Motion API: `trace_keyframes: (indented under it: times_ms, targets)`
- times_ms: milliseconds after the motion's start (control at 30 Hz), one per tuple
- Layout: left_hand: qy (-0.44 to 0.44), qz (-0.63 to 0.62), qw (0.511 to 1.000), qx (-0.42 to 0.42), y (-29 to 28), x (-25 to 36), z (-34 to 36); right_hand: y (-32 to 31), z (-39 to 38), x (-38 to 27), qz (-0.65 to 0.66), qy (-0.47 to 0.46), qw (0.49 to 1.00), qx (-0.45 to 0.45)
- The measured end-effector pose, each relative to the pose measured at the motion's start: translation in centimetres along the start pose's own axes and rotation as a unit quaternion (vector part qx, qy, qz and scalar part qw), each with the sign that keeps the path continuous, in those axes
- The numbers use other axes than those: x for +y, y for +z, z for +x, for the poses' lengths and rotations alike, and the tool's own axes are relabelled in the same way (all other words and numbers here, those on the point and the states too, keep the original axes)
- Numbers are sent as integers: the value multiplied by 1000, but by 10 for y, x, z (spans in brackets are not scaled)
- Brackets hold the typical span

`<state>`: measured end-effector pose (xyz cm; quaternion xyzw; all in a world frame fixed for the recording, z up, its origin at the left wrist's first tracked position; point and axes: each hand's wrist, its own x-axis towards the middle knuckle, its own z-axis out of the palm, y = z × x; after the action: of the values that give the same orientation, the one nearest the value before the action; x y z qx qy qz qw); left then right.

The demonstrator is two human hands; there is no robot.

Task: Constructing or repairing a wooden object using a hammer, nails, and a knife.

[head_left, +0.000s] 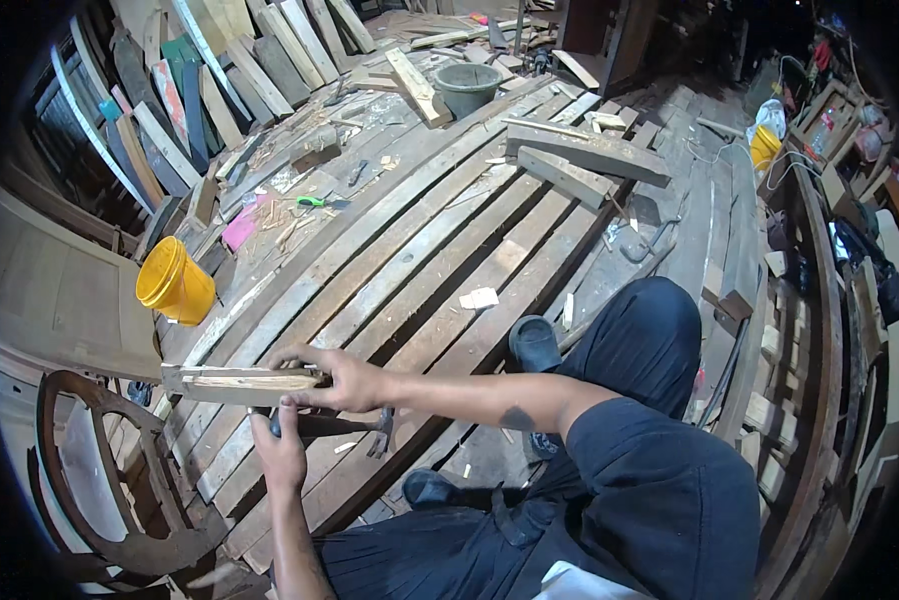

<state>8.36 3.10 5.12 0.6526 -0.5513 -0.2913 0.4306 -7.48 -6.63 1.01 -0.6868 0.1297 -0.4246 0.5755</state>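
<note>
A short wooden beam (239,392) with a split, pale-edged strip along its side lies across the left end of a plank bench. My right hand (347,382) reaches over from the right and is closed on the beam's right end, thumb on the near side. Just below, my left hand (283,455) is closed around the dark handle of a hammer (327,425). Its thumb points up against the beam's near face. The hammer's claw head (380,434) lies to the right, under my right forearm. The fingers behind the left palm are partly hidden.
Long spaced planks (409,260) form the bench, with a pale wood offcut (479,299) on it. A yellow bucket (176,282) stands left, near a green-handled tool (314,202). Thick beams (584,155) and a grey tub (468,88) are farther off. A curved wooden frame (119,470) stands near left.
</note>
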Motion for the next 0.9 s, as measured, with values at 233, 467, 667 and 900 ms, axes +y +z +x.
trace_keyframes:
  times_ms: [233, 467, 667, 900]
  targets:
    - [-19, -96, 995, 35, 1, -11, -6, 26, -18, 17, -8, 5, 999, -33]
    - [36, -140, 989, 28, -5, -11, -11, 41, -28, 32, 71, 0, 996, -58]
    - [74, -109, 989, 63, -8, -5, -12, 59, -40, 40, 15, 5, 998, 53]
    - [191, -102, 940, 265, -123, -28, -19, 74, -50, 54, -25, -8, 999, -37]
